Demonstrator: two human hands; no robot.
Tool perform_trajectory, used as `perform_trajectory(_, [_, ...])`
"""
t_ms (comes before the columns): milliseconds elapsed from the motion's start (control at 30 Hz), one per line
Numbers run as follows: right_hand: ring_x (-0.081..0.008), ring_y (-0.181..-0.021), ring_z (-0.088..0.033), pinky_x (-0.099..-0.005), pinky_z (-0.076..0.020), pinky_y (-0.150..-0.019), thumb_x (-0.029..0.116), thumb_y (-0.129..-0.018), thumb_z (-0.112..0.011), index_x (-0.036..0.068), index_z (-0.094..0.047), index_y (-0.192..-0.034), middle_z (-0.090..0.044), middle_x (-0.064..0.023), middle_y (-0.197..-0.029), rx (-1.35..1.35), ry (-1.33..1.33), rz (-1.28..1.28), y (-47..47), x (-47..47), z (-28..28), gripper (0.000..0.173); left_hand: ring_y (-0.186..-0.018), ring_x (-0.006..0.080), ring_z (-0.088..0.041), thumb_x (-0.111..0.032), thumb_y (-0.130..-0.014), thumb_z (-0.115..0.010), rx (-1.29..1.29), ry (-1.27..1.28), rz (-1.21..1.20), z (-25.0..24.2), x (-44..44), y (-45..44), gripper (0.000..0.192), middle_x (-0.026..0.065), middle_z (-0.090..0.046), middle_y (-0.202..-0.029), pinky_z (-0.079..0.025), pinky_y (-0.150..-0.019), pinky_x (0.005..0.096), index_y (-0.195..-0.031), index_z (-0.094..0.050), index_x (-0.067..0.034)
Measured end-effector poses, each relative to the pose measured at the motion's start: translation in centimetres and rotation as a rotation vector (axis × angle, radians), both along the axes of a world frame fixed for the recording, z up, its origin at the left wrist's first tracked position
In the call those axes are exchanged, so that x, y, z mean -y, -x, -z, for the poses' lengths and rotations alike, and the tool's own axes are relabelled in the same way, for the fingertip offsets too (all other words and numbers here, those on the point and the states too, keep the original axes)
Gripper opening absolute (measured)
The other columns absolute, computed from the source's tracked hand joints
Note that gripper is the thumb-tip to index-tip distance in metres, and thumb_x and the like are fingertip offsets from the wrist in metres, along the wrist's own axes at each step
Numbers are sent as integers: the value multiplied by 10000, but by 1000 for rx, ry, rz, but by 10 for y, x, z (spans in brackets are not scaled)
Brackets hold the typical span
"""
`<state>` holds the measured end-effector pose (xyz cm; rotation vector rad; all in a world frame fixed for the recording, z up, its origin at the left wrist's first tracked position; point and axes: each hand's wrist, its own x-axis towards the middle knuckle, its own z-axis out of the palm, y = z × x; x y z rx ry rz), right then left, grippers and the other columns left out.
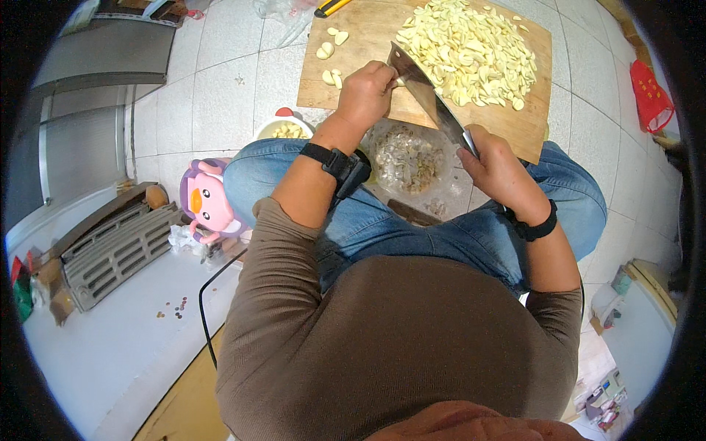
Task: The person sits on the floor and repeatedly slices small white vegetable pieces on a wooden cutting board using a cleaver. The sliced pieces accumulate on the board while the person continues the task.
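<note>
A kitchen cleaver (pixel 423 82) slants across the wooden cutting board (pixel 364 33), its handle in my right hand (pixel 490 162). Close by the blade's far end, my left hand (pixel 367 91) has its fingers bent down on a garlic clove (pixel 400 82), which they mostly cover. Sliced garlic (pixel 469 52) makes a large heap on the far right of the board. Several whole garlic cloves (pixel 326 50) lie on its left side, beyond my left hand.
A yellow utility knife (pixel 331 7) rests at the board's far edge. Between my knees is a clear plastic container (pixel 411 162) with garlic peelings. A white bowl (pixel 265 129) holds more cloves beside my left knee, near a pink cartoon-faced object (pixel 212 204). A red bag (pixel 651 96) lies far right.
</note>
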<state>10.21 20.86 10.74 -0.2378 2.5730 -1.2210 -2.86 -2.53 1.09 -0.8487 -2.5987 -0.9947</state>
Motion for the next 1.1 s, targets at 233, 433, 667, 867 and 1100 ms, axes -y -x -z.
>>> perform_trajectory(233, [-499,-811,-606,-505,-478,-688,105,-900,-643,-46,-494,-938,-604,-310,-809,-57,-34,-8,14,9,22,215,-811,314,-688,-3,-748,-733,-7,-14,-6,5,1,0,189,105,-694,-931,-566,-692,370,-928,-710,-59])
perform_trajectory(433, [-494,-810,-615,-513,-484,-702,161,-912,-637,-34,-520,-959,-624,-304,-825,9,20,101,14,14,34,232,-817,315,-680,-32,-774,-739,-22,-41,14,2,-3,-1,211,121,-680,-943,-567,-711,376,-983,-721,-54])
perform_trajectory(667, [-492,-816,-618,-505,-491,-703,150,-914,-637,-22,-540,-987,-625,-302,-824,77,50,163,12,5,29,211,-831,352,-637,-56,-752,-756,-107,32,78,1,-12,0,206,150,-642,-900,-536,-739,427,-949,-705,-32])
perform_trajectory(867, [-495,-806,-621,-500,-491,-678,109,-900,-658,-27,-532,-987,-618,-311,-810,-9,56,109,2,3,23,205,-812,348,-638,-62,-743,-760,72,8,-57,-2,-12,-3,162,149,-644,-871,-532,-735,431,-887,-693,-32])
perform_trajectory(1100, [-494,-792,-614,-505,-482,-667,67,-884,-661,-30,-523,-967,-605,-303,-794,-92,19,40,2,1,15,188,-781,346,-632,-34,-748,-714,-85,50,33,1,-7,3,86,139,-633,-798,-518,-687,440,-829,-685,-31])
